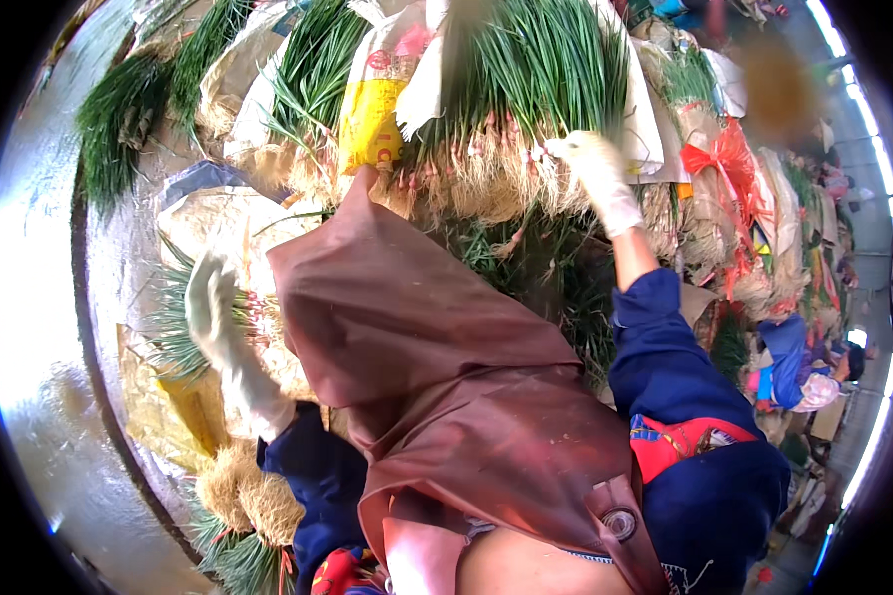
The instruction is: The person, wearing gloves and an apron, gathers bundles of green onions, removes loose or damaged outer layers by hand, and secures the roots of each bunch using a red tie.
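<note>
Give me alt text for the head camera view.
White-gloved right hand at the pinkish bulbs of long-leaved, onion-like plants; gloved left hand beside a smaller bunch. A brown apron covers the person's lap.

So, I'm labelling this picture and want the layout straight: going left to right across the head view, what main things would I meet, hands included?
Dark green bunch → gloved left hand → yellow-and-white bag → gloved right hand → red plastic tie.

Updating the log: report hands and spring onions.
Right gloved hand at spring onions, grip unclear. Left gloved hand by smaller bunch. Brown apron blocks part of view.
</note>
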### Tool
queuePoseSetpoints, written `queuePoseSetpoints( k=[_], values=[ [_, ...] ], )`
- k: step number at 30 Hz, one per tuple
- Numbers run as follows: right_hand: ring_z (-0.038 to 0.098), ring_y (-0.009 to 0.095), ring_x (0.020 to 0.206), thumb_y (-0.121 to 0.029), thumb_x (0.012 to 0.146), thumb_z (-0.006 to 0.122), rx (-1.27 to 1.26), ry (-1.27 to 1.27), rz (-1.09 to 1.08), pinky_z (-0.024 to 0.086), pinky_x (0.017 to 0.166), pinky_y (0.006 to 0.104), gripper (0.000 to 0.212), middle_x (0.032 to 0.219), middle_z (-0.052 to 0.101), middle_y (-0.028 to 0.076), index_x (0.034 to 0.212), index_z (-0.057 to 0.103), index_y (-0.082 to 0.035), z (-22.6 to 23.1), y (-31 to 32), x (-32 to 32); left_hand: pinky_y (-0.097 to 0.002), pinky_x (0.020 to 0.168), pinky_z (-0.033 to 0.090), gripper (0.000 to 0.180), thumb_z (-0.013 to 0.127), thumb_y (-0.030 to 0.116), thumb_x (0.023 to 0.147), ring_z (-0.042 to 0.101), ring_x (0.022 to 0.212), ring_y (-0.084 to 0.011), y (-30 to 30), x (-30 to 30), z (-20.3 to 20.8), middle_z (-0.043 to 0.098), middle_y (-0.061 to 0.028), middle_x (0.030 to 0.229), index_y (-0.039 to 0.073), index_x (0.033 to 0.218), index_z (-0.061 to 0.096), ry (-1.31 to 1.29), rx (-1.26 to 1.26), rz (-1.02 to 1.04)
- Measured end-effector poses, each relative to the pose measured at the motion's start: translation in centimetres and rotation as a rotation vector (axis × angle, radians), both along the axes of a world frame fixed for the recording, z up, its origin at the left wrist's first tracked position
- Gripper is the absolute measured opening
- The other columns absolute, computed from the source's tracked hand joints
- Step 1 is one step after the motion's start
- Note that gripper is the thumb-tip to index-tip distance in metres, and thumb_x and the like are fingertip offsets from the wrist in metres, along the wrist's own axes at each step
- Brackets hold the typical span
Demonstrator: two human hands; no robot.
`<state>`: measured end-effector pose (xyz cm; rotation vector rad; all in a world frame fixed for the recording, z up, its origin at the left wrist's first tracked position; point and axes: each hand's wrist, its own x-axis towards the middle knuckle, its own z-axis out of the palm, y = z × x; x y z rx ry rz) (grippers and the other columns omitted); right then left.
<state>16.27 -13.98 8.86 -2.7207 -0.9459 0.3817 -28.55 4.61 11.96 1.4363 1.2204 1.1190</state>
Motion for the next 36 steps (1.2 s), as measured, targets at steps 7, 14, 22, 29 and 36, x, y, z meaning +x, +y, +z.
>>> queuePoseSetpoints(
  k=[7, 14, 22, 29, 36],
  values=[
    [0.059, 0.019, 0.067, -0.035, 0.082, 0.062, 0.061, -0.241, 0.1, 0.048, 0.062, 0.0349, 0.021, 0.082, 0.062, 0.006, 0.086, 0.068, -0.015, 0.1, -2.0, -2.5, -0.0333, 0.087, 0.045, 0.044, 0.056, 0.034, 0.089, 0.062, 0.092, -0.0216, -8.7, 25.1, 0.2, 0.063, -0.0124, 0.11, 0.004, 0.12, 0.056, -0.025, -0.47, -0.88],
    [0.062, 0.021, 0.071, -0.038, 0.087, 0.057, 0.472, 0.115, 0.09, 0.048, 0.065, 0.0308, 0.027, 0.085, 0.065, 0.007, 0.09, 0.068, -0.012, 0.3, -5.8, -5.3, -0.0171, 0.053, 0.041, 0.019, 0.059, 0.019, 0.09, 0.053, 0.057, -0.0044, -13.0, 30.5, -8.8, 0.066, -0.0002, 0.077, 0.005, 0.101, 0.065, -0.402, -0.983, -0.792],
    [0.06, 0.016, 0.073, -0.036, 0.081, 0.066, 0.397, 0.481, 0.071, 0.046, 0.067, 0.0299, 0.03, 0.084, 0.066, 0.008, 0.093, 0.067, -0.008, -1.4, -3.6, -3.5, -0.0176, 0.053, 0.041, 0.019, 0.058, 0.017, 0.09, 0.053, 0.059, -0.0049, -15.8, 27.2, -6.2, 0.066, -0.0033, 0.079, 0.002, 0.095, 0.067, -0.135, -0.787, -0.878],
    [0.063, 0.018, 0.071, -0.023, 0.09, 0.053, 0.058, 0.083, 0.366, 0.047, 0.065, 0.0278, 0.023, 0.077, 0.065, 0.006, 0.077, 0.058, -0.005, -1.6, -8.0, -1.4, -0.0213, 0.059, 0.047, 0.027, 0.057, 0.017, 0.09, 0.057, 0.067, -0.0119, -14.3, 21.1, -6.1, 0.063, -0.0058, 0.086, -0.004, 0.108, 0.058, -0.571, -1.34, -1.218],
    [0.063, 0.02, 0.075, -0.05, 0.085, 0.054, -0.118, 0.355, 0.082, 0.048, 0.07, 0.0316, 0.042, 0.08, 0.067, 0.007, 0.083, 0.066, -0.01, -4.1, -7.9, -0.1, -0.028, 0.063, 0.047, 0.041, 0.063, 0.021, 0.084, 0.051, 0.067, -0.0132, -9.7, 23.3, -3.0, 0.061, -0.0084, 0.087, 0.001, 0.118, 0.053, -1.06, -0.991, -0.669]
  ],
)
